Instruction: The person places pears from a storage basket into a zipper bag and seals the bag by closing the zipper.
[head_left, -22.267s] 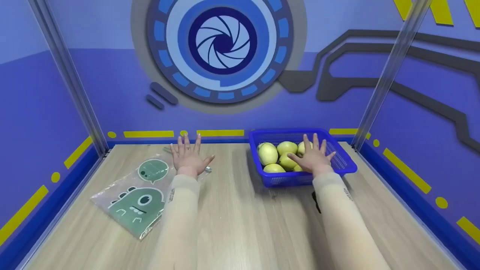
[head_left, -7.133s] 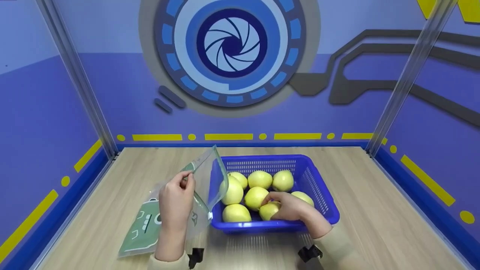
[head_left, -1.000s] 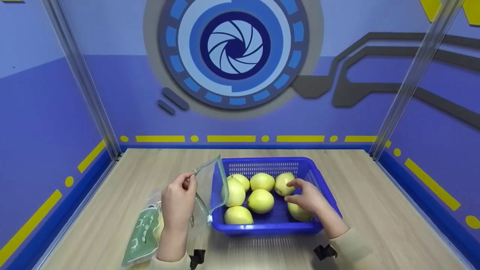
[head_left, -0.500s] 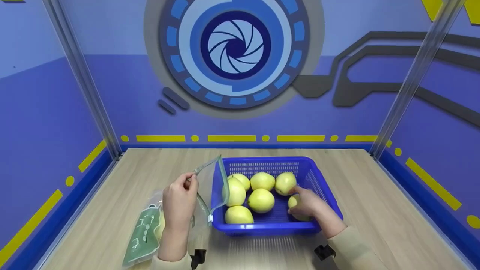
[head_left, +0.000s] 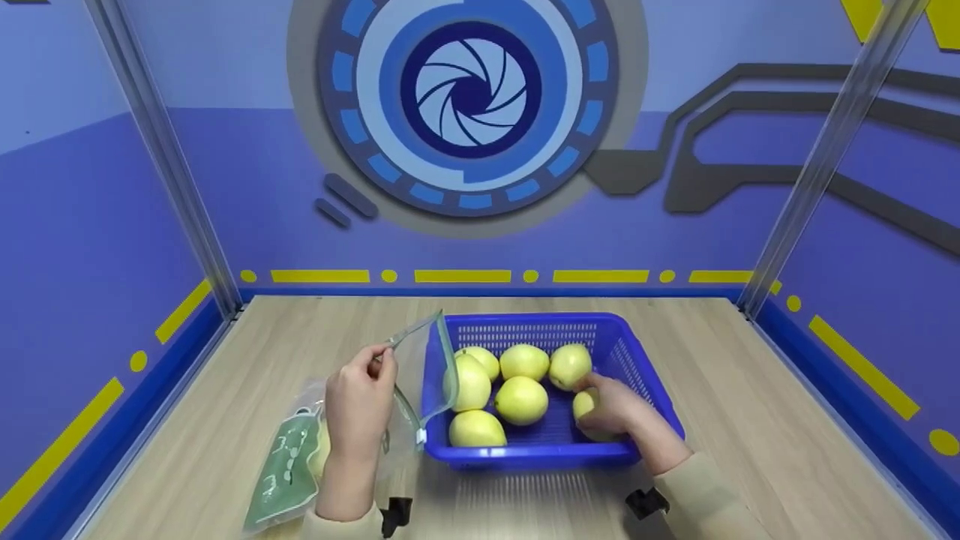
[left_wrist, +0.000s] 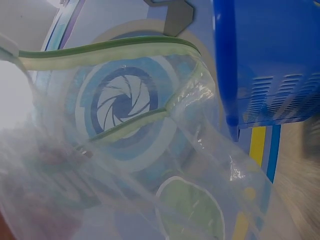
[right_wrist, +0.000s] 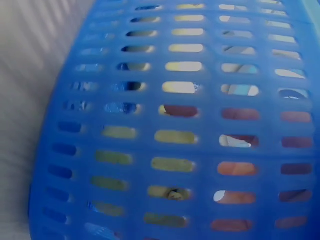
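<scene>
My left hand (head_left: 360,397) pinches the rim of a clear zip bag (left_wrist: 165,145) with a green cartoon print, and its mouth gapes toward the basket. A yellow shape shows through the bag's lower part, partly hidden by the wrist. The blue basket (head_left: 540,454) stands right of the bag, holding several yellow-green apples (head_left: 523,400). My right hand (head_left: 619,407) reaches into its right side, fingers curled round one apple (head_left: 585,409) and mostly covering it. In the right wrist view, the slotted basket wall (right_wrist: 200,155) stands in front of the hand and fruit.
The wooden table (head_left: 750,390) is enclosed by blue printed walls (head_left: 225,210) with metal posts (head_left: 817,172) at the back corners. Black wrist mounts (head_left: 646,502) hang below both forearms. The bag's edge overlaps the basket's left rim in the head view.
Since the oldest frame, the bag has been lifted open and the basket shifted nearer. One front apple has left the basket. Over the last second my right hand lowered and gripped the right apple.
</scene>
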